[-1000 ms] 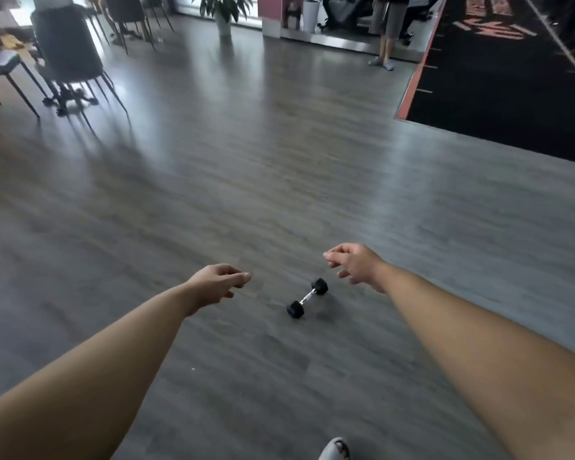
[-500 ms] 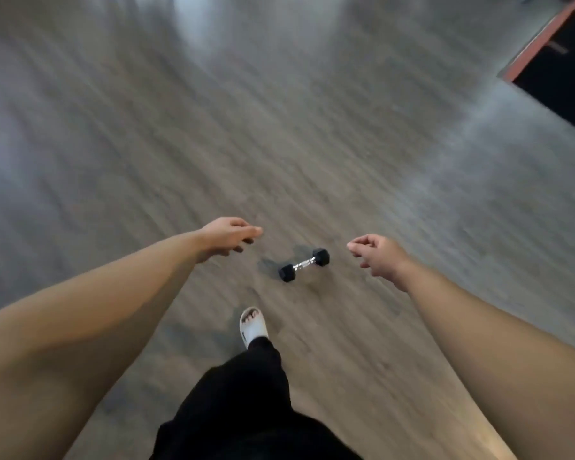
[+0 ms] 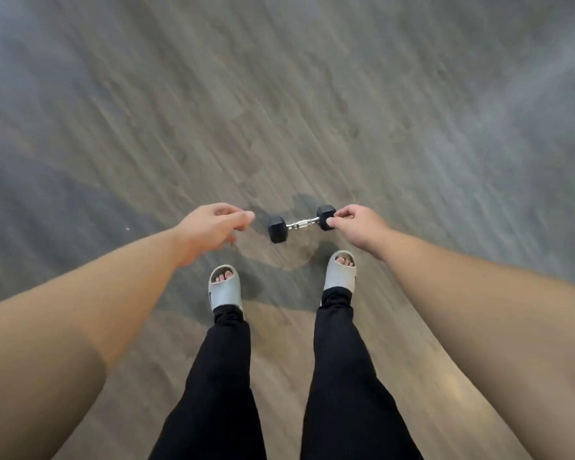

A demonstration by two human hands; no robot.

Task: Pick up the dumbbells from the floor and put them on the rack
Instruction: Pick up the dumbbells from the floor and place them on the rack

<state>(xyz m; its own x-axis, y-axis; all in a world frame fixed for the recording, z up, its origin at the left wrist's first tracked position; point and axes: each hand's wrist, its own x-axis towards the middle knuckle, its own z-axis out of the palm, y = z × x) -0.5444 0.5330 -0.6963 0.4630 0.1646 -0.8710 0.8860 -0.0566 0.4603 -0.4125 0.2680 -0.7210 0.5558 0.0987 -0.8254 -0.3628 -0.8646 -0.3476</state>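
One dumbbell (image 3: pixel 298 223) is lying on the wood floor (image 3: pixel 312 94) just ahead of the person's two sandalled feet, handle running left to right. Left hand (image 3: pixel 210 225) is hanging just beside its left head, fingers loosely curled, holding nothing. Right hand (image 3: pixel 356 227) is overlapping the right head in view, fingers half closed; contact cannot be told. Arms are spreading either side, probably lining up the reach. No rack is showing.

Matt blk dumbbell (image 3: pixel 299 224), chrome handle (image 3: pixel 302 224)

Bare forearms, no sleeves; black trousers (image 3: pixel 339 376); pale grey open-toe slides (image 3: pixel 224 287) (dark mark on side).
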